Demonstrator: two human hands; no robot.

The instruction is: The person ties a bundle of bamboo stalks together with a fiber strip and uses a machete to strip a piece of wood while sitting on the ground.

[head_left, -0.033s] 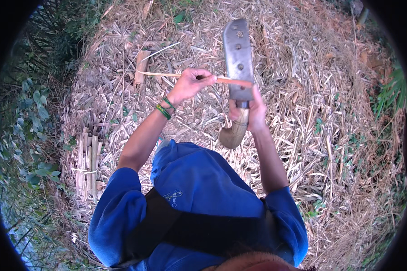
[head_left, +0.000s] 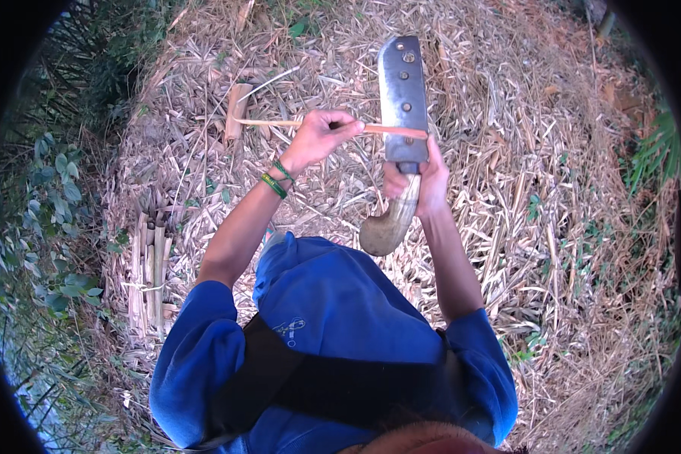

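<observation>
My left hand [head_left: 319, 142] pinches a thin, flat bamboo-like strip [head_left: 378, 129] between thumb and fingers. A narrow, pale tail of the strip curves off to the left. In my right hand [head_left: 433, 185] is a broad-bladed machete [head_left: 403, 91], gripped where its curved wooden handle meets the metal. The blade points away from me and has several round marks along it. Across the lower blade lies the reddish right end of the strip, with my right thumb up against it. Part of the handle is hidden by my right fingers.
A short piece of wood [head_left: 237, 113] lies on the ground beyond my left hand. At the left, a tied bundle of sticks [head_left: 150, 265] rests on dry shavings and straw [head_left: 507, 151]. Green bushes [head_left: 60, 197] border the left side; leafy plants [head_left: 658, 155] grow at the right.
The machete has turned slightly: its blade is a little farther right and its handle end farther left. My left hand and the strip have barely moved.
</observation>
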